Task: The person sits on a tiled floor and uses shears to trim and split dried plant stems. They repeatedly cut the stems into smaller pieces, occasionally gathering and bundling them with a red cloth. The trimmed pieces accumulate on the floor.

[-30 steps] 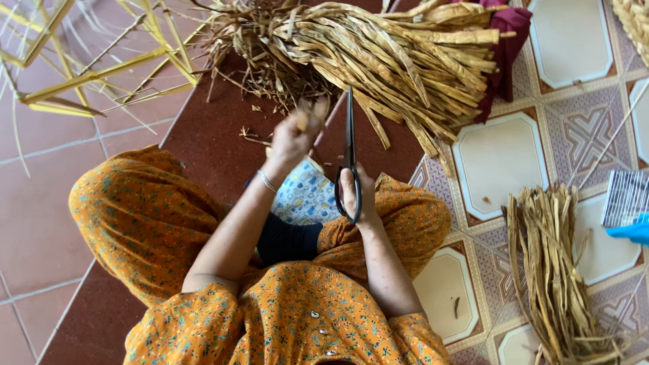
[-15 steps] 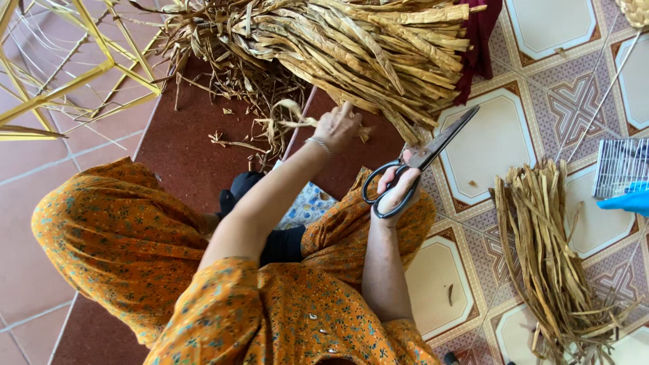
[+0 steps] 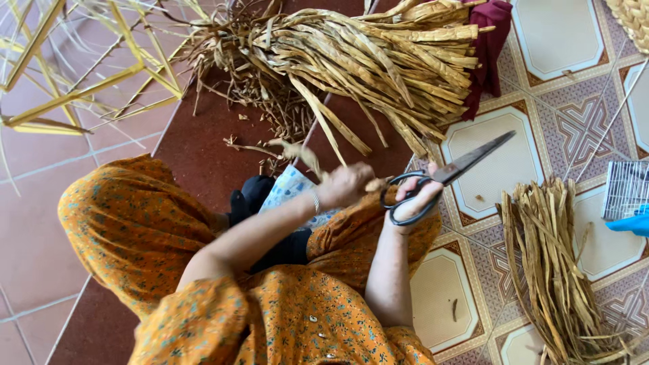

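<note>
Dried straw-coloured leaf strip (image 3: 297, 150), pinched in your left hand (image 3: 346, 184) over your lap.

Your right hand (image 3: 414, 197) grips the black-handled scissors (image 3: 443, 177) through the loops, blades shut and angled away from the strip, likely to keep them clear of your fingers. The big bundle of dried strips (image 3: 365, 61) lies ahead within reach; a smaller bundle (image 3: 551, 270) rests apart on the patterned tiles (image 3: 541, 34) to your right.

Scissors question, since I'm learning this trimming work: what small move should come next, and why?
Probably bring the scissors in the right hand back to the dried strip held by the left hand: the blades point away, shut, over the tiled floor.
</note>
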